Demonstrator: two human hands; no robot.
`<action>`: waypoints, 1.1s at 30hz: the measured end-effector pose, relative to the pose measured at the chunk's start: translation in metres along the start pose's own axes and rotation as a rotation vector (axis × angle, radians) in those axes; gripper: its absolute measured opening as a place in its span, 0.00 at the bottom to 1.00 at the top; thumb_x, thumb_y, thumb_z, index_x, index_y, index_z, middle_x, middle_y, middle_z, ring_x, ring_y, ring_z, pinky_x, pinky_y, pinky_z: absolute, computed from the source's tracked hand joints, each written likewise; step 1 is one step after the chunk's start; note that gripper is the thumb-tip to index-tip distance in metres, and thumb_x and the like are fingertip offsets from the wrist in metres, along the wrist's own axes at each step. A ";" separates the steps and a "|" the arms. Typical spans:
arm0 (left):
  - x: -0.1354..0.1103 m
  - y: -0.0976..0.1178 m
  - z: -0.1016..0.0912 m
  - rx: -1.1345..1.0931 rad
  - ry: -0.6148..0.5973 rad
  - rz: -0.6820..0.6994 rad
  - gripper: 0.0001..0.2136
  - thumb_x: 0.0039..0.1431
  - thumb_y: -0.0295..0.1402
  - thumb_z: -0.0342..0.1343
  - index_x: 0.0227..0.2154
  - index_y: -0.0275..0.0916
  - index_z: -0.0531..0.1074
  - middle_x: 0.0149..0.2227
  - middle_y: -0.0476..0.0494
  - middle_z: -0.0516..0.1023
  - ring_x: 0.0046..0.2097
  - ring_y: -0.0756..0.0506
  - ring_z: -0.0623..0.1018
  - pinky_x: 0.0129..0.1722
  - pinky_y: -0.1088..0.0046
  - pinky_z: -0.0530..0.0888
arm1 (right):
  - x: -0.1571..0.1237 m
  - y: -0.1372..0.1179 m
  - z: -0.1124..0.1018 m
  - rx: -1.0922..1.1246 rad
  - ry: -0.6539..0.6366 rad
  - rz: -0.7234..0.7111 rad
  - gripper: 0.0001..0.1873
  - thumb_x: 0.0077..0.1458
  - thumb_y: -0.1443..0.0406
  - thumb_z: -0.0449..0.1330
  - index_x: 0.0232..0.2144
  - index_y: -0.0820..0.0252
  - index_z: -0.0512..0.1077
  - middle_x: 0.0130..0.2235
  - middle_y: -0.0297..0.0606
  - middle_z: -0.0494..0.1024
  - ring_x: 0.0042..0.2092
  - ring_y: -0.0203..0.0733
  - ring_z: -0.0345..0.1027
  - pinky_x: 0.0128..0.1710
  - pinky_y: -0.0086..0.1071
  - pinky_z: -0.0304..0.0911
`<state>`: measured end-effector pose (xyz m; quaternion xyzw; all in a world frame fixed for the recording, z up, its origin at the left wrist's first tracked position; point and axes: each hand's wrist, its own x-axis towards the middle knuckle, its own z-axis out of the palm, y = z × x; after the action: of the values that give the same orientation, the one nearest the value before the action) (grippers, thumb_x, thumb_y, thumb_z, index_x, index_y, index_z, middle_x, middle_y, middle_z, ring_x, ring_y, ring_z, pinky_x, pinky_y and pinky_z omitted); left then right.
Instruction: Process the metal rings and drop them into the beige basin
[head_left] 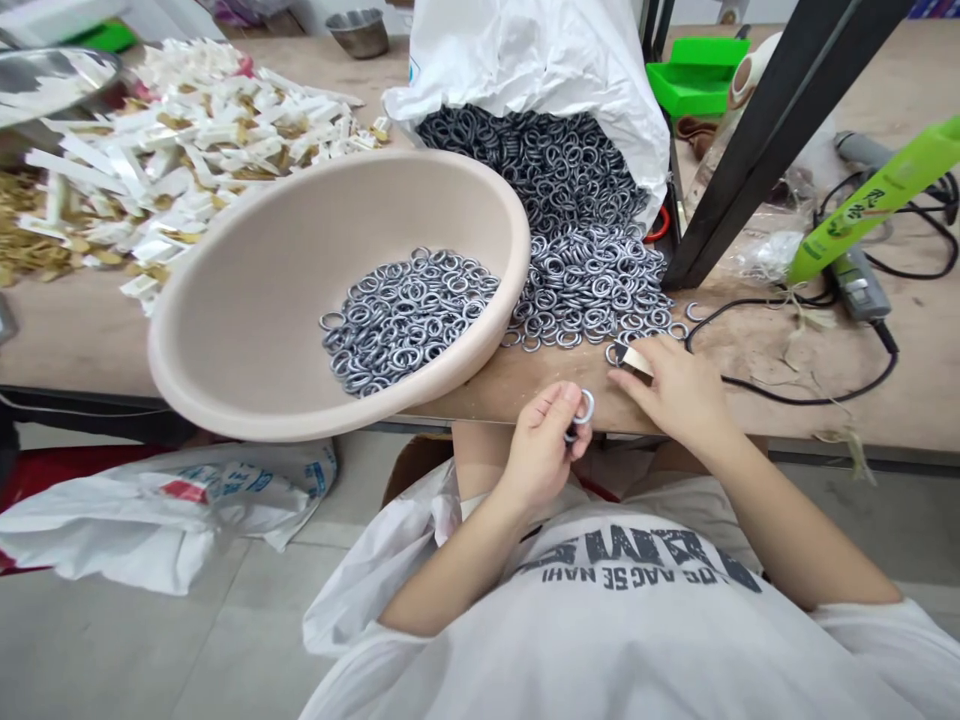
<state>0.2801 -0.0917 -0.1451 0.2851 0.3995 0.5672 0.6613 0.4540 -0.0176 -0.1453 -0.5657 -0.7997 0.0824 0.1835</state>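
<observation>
My left hand [538, 442] is raised just off the table's front edge, its fingers pinching a silver metal ring [583, 408]. My right hand [675, 385] rests near the edge and grips a small beige tab [636, 360], with a dark ring [613, 353] at the tab's end. A spill of grey metal rings [585, 290] spreads from a white plastic sack [525, 60] to just beyond my fingertips. A beige plastic basin [247, 300] tilts on the table's edge, holding a heap of the same rings [405, 320].
A wooden table [480, 385] carries a large pile of white and tan strips [195, 150] at the left. To the right lie a black cable [810, 390], a green tube [877, 195] and a grey handheld tool [859, 285]. A black metal post [780, 150] rises there. A white bag [172, 510] lies on the floor.
</observation>
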 end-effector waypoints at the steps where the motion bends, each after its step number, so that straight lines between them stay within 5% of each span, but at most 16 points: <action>1: 0.002 0.003 -0.004 -0.011 0.020 -0.008 0.18 0.60 0.45 0.60 0.25 0.38 0.63 0.22 0.52 0.68 0.19 0.56 0.64 0.18 0.80 0.56 | 0.002 0.000 0.001 -0.070 -0.010 -0.008 0.17 0.63 0.51 0.58 0.43 0.55 0.75 0.42 0.42 0.77 0.37 0.46 0.69 0.30 0.34 0.47; 5: 0.010 0.012 -0.015 -0.087 0.064 -0.023 0.15 0.57 0.39 0.59 0.25 0.39 0.59 0.29 0.48 0.77 0.18 0.56 0.66 0.16 0.80 0.56 | 0.007 -0.002 0.002 -0.049 -0.015 0.013 0.11 0.63 0.58 0.59 0.40 0.58 0.76 0.43 0.43 0.77 0.38 0.47 0.69 0.30 0.35 0.49; 9: 0.012 0.013 -0.012 -0.096 0.066 -0.039 0.13 0.54 0.35 0.60 0.26 0.39 0.59 0.26 0.50 0.75 0.18 0.56 0.65 0.16 0.82 0.55 | 0.003 -0.008 -0.001 0.608 -0.037 0.068 0.11 0.62 0.57 0.61 0.36 0.58 0.74 0.32 0.36 0.74 0.32 0.39 0.65 0.31 0.32 0.57; 12: 0.012 0.007 -0.003 -0.058 0.039 -0.032 0.11 0.55 0.34 0.61 0.36 0.41 0.64 0.25 0.54 0.74 0.18 0.55 0.65 0.16 0.82 0.55 | -0.012 -0.025 -0.002 1.103 -0.110 0.176 0.15 0.60 0.52 0.63 0.35 0.58 0.71 0.27 0.30 0.70 0.25 0.33 0.59 0.24 0.29 0.56; 14: 0.012 -0.001 0.004 -0.034 0.023 -0.001 0.11 0.58 0.37 0.60 0.41 0.42 0.66 0.26 0.54 0.72 0.18 0.55 0.64 0.15 0.81 0.55 | -0.024 -0.038 0.001 1.258 -0.098 0.229 0.16 0.58 0.52 0.65 0.34 0.57 0.70 0.26 0.28 0.70 0.23 0.31 0.59 0.22 0.27 0.55; 17: 0.012 -0.012 0.010 0.004 0.052 0.090 0.15 0.63 0.46 0.58 0.33 0.39 0.67 0.26 0.54 0.67 0.20 0.56 0.63 0.16 0.81 0.57 | -0.035 -0.054 0.008 1.353 -0.068 0.269 0.17 0.56 0.52 0.67 0.33 0.57 0.69 0.26 0.28 0.70 0.23 0.31 0.60 0.23 0.27 0.60; 21: 0.010 -0.017 0.011 0.034 0.076 0.124 0.19 0.60 0.49 0.60 0.28 0.38 0.65 0.24 0.54 0.61 0.22 0.56 0.60 0.18 0.82 0.58 | -0.032 -0.055 0.016 1.351 -0.061 0.234 0.18 0.54 0.51 0.68 0.36 0.54 0.69 0.34 0.32 0.74 0.32 0.37 0.68 0.32 0.31 0.69; 24: 0.009 -0.014 0.012 -0.009 0.007 0.083 0.19 0.60 0.47 0.61 0.26 0.38 0.63 0.24 0.54 0.60 0.22 0.56 0.58 0.18 0.82 0.56 | -0.022 -0.043 0.012 1.248 0.003 0.164 0.16 0.59 0.50 0.64 0.37 0.54 0.69 0.33 0.32 0.73 0.33 0.37 0.66 0.34 0.31 0.65; 30: 0.007 -0.005 0.017 -0.108 0.057 -0.003 0.20 0.56 0.47 0.64 0.26 0.38 0.63 0.23 0.55 0.59 0.21 0.56 0.57 0.17 0.82 0.56 | -0.028 -0.028 -0.006 0.621 -0.061 -0.243 0.18 0.66 0.52 0.56 0.28 0.57 0.67 0.26 0.33 0.67 0.29 0.37 0.58 0.31 0.33 0.51; 33: 0.007 -0.004 0.019 -0.124 0.081 -0.017 0.20 0.54 0.47 0.65 0.26 0.38 0.63 0.22 0.56 0.59 0.20 0.56 0.57 0.17 0.82 0.56 | -0.035 -0.033 -0.009 0.490 -0.047 -0.303 0.19 0.67 0.55 0.54 0.26 0.57 0.62 0.26 0.33 0.65 0.29 0.36 0.57 0.31 0.34 0.49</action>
<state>0.2986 -0.0846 -0.1399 0.2170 0.3927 0.5962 0.6657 0.4393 -0.0622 -0.1328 -0.3768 -0.8353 0.2578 0.3063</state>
